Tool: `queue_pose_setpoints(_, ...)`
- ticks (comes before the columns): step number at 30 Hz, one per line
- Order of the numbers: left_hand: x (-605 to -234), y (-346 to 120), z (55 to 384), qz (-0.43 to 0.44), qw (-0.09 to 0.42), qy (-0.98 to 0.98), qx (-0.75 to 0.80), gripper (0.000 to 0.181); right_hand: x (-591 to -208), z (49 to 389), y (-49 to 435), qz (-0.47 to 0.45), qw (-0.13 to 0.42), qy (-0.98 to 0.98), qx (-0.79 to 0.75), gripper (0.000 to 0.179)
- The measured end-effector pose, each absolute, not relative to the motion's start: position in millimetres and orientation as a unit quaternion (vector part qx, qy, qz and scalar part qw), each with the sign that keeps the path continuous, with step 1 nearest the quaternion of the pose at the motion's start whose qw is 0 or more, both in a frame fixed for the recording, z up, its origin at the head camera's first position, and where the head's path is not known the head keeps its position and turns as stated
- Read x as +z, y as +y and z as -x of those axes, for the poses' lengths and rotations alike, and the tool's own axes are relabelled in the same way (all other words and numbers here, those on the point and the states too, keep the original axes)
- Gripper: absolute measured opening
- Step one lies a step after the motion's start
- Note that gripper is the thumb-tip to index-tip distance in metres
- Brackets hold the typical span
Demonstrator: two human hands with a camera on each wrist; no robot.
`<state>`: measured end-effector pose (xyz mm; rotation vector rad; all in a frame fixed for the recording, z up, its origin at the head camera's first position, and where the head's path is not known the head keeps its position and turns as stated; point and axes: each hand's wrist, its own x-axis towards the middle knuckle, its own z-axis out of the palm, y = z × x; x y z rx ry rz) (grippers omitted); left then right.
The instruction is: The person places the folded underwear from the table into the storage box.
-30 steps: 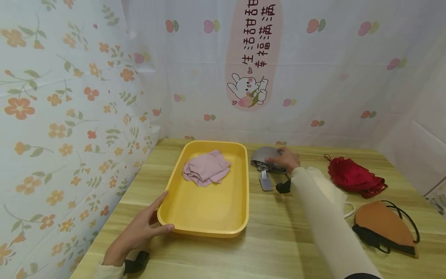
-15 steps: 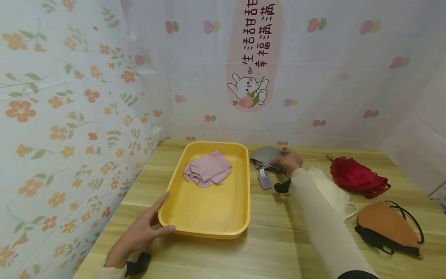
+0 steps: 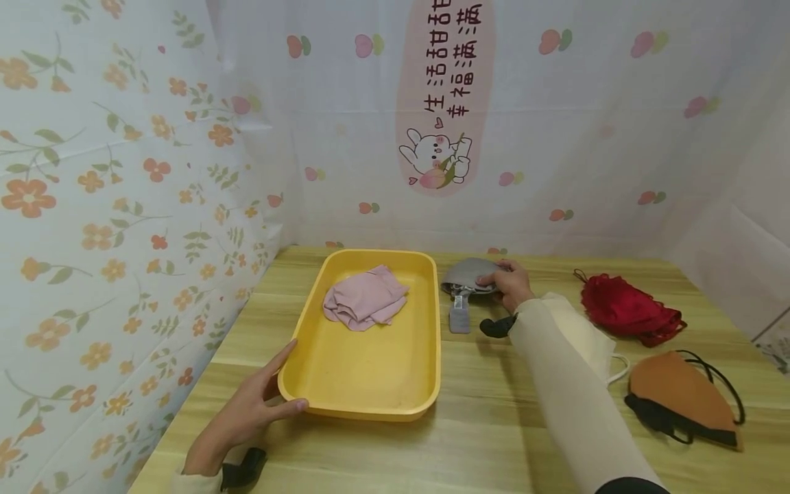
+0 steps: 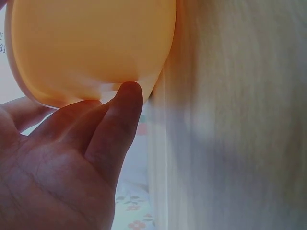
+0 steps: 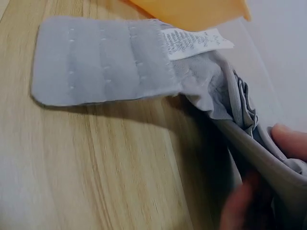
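Tub [image 3: 370,374] sits flat on the table [image 3: 481,418]. Left hand [image 3: 247,406] is spread wide round the tub's near-left corner: thumb along the near wall, fingers against the outside of the left one. Reads as a brace, probably so the tub doesn't slide.

Right hand [image 3: 513,284] is narrow, pinching the grey bra [image 3: 464,270] just off the tub's right wall, toward its far end. Thumb one side, fingers the other, cup edge between; likely because the cup is stiffer than the loose bits. From here I can't tell if the bra touches the tub or is off the table. Its strap end [image 5: 100,62] sticks out unheld alongside the tub's right wall, white label [image 5: 189,43] at its root.

Pink cloth [image 3: 364,298] is bunched in the tub's far half. Right of the tub, past the grey bra: cream piece [image 3: 570,329], partly hidden by the right sleeve [image 3: 574,412]; farther right, red bra [image 3: 629,309], with the orange piece [image 3: 681,387] nearer me. Spaced out, which probably keeps straps from tangling.
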<state>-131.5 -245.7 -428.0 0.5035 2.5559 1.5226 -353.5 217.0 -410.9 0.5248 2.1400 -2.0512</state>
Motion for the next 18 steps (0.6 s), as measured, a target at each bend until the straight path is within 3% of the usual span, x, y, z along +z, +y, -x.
queue_pose_setpoints(18, -427.5, -246.6, 132.2, -0.166, 0.055, 0.848, 0.500, 0.096, -399.4, 343.8, 218.9, -0.111, 0.012, 0.681, -0.724, 0.083)
